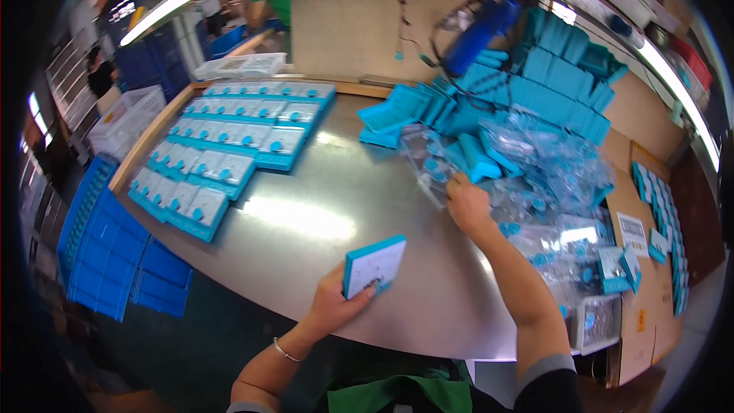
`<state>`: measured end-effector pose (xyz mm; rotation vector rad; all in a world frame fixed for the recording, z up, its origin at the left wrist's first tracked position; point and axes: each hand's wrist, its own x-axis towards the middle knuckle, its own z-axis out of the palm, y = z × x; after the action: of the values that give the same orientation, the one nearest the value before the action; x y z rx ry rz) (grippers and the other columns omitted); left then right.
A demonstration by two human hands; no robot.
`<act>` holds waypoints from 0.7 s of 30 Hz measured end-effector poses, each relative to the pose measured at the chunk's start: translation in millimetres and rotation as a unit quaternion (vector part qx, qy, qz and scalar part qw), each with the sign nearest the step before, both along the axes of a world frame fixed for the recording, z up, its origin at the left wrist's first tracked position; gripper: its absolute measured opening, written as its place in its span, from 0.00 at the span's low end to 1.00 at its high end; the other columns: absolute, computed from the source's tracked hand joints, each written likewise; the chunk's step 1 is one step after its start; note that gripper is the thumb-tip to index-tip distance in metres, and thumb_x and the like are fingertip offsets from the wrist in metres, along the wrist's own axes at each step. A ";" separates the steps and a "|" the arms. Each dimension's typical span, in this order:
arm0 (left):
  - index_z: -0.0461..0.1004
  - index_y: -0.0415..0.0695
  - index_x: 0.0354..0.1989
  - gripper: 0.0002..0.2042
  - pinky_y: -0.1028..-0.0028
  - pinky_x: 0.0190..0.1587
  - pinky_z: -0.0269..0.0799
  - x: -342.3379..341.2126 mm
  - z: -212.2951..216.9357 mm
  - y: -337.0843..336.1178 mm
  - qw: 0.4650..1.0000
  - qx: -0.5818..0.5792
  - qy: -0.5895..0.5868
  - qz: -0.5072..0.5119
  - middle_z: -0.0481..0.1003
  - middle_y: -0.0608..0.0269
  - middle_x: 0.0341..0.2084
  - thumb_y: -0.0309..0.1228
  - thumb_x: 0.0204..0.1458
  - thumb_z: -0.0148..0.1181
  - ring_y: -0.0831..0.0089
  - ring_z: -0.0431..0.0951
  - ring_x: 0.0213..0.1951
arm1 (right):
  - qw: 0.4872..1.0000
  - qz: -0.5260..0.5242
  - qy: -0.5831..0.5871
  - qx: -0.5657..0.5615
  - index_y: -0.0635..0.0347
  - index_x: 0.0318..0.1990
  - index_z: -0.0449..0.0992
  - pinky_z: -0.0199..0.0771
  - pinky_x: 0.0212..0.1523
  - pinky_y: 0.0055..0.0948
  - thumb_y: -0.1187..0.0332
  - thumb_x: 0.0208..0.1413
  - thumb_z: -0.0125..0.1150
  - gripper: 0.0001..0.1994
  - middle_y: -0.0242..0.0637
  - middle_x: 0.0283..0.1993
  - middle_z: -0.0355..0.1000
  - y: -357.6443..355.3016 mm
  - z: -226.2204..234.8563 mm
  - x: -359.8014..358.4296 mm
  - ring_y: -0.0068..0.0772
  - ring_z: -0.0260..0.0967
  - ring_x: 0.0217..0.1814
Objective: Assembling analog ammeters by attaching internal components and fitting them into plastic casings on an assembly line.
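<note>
My left hand (330,304) is closed round a flat rectangular teal case (373,266) with a white panel, held tilted above the near part of the metal table (306,260). The thumb lies over the lower edge of its face, near a small dark patch. Farther right, my right hand (468,203) reaches to the edge of a heap of clear plastic covers with round blue knobs. Its fingers are pinched on a clear plastic cover (433,164) at the heap's left side; part of the grip is hidden.
Rows of finished-looking teal cases (229,138) with white faces cover the table's left side. Stacked teal shells (550,69) rise at the back right, below a blue hanging tool (485,30). Blue crates (115,260) stand left of the table. A cardboard surface (642,291) bears more cases.
</note>
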<state>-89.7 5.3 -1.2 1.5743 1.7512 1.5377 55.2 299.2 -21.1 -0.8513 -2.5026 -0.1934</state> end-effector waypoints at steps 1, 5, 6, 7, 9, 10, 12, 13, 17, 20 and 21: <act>0.72 0.36 0.43 0.15 0.71 0.40 0.73 2.0 -1.4 -6.1 0.996 -0.026 -0.081 -0.020 0.75 0.55 0.37 0.24 0.45 0.62 0.66 0.77 0.38 | 0.999 0.010 0.044 -0.007 0.61 0.29 0.70 0.72 0.27 0.40 0.71 0.47 0.57 0.04 0.44 0.36 0.68 -4.8 8.1 4.5 0.44 0.73 0.31; 0.70 0.34 0.45 0.16 0.69 0.34 0.76 -2.2 -11.9 -29.8 0.945 -0.054 -0.321 -0.032 0.75 0.57 0.37 0.26 0.49 0.62 0.70 0.77 0.37 | 0.956 0.098 0.234 -0.146 0.64 0.28 0.70 0.69 0.23 0.37 0.69 0.48 0.58 0.07 0.46 0.29 0.71 -66.3 86.5 20.5 0.45 0.72 0.28; 0.69 0.35 0.45 0.16 0.69 0.31 0.78 -0.7 -11.7 -34.6 0.910 -0.067 -0.408 -0.029 0.75 0.56 0.37 0.26 0.49 0.62 0.68 0.77 0.36 | 0.944 0.092 0.197 -0.247 0.65 0.28 0.72 0.68 0.24 0.36 0.68 0.48 0.58 0.08 0.46 0.26 0.71 -77.0 104.6 28.0 0.45 0.71 0.27; 0.69 0.35 0.45 0.16 0.69 0.31 0.78 1.0 -12.2 -33.0 0.910 -0.068 -0.409 -0.030 0.75 0.56 0.37 0.26 0.49 0.62 0.68 0.77 0.36 | 0.923 0.073 0.158 -0.342 0.65 0.28 0.73 0.68 0.24 0.35 0.68 0.49 0.59 0.08 0.46 0.24 0.71 -81.7 112.6 36.2 0.45 0.71 0.26; 0.69 0.34 0.45 0.16 0.70 0.25 0.78 3.9 -14.1 -27.6 0.883 -0.055 -0.464 -0.046 0.75 0.54 0.37 0.26 0.49 0.62 0.67 0.77 0.34 | 0.921 0.147 0.085 -0.352 0.66 0.28 0.73 0.66 0.24 0.32 0.69 0.49 0.59 0.08 0.44 0.22 0.70 -80.6 103.3 33.4 0.41 0.69 0.23; 0.69 0.34 0.45 0.16 0.70 0.25 0.78 5.8 -11.8 -21.3 0.880 -0.067 -0.467 -0.058 0.75 0.54 0.37 0.26 0.49 0.62 0.67 0.77 0.34 | 0.909 0.211 0.016 -0.358 0.66 0.28 0.73 0.65 0.24 0.28 0.70 0.49 0.60 0.07 0.43 0.21 0.69 -78.6 95.7 33.5 0.36 0.67 0.20; 0.68 0.33 0.44 0.16 0.70 0.25 0.78 17.1 -7.4 -7.0 0.864 -0.051 -0.497 -0.053 0.75 0.54 0.36 0.25 0.49 0.61 0.67 0.78 0.32 | 0.915 0.234 -0.052 -0.326 0.65 0.29 0.74 0.66 0.25 0.30 0.69 0.49 0.60 0.08 0.42 0.21 0.70 -73.1 69.4 26.1 0.36 0.67 0.22; 0.68 0.32 0.44 0.16 0.70 0.24 0.78 20.6 -1.4 -5.4 0.871 -0.054 -0.486 -0.035 0.75 0.54 0.35 0.26 0.49 0.61 0.67 0.78 0.30 | 0.927 0.226 -0.014 -0.298 0.64 0.31 0.75 0.65 0.25 0.32 0.67 0.48 0.62 0.09 0.42 0.23 0.70 -75.9 64.9 23.6 0.37 0.67 0.22; 0.67 0.33 0.43 0.15 0.69 0.24 0.78 16.2 -1.0 -21.5 0.870 -0.014 -0.493 -0.030 0.75 0.53 0.35 0.27 0.49 0.60 0.65 0.78 0.30 | 0.933 0.207 0.086 -0.280 0.60 0.38 0.76 0.69 0.28 0.34 0.61 0.45 0.67 0.16 0.43 0.37 0.73 -91.5 65.7 53.7 0.37 0.70 0.26; 0.67 0.33 0.44 0.16 0.68 0.23 0.78 12.9 -4.0 -18.0 0.874 -0.018 -0.486 -0.001 0.74 0.51 0.36 0.27 0.49 0.60 0.64 0.78 0.30 | 0.960 0.089 0.021 -0.265 0.54 0.47 0.74 0.73 0.34 0.33 0.60 0.42 0.69 0.23 0.47 0.52 0.67 -118.9 57.1 92.4 0.37 0.74 0.30; 0.66 0.33 0.44 0.16 0.67 0.23 0.78 13.5 -4.0 -16.3 0.871 -0.021 -0.491 0.015 0.74 0.50 0.36 0.26 0.49 0.60 0.64 0.78 0.30 | 0.959 0.087 0.021 -0.268 0.54 0.47 0.74 0.73 0.34 0.33 0.60 0.42 0.69 0.23 0.47 0.52 0.67 -123.1 52.3 97.6 0.37 0.74 0.30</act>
<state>-76.2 -11.0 -5.3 0.5040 1.1745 1.8078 152.8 176.1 31.2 -0.8097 -2.6048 0.5831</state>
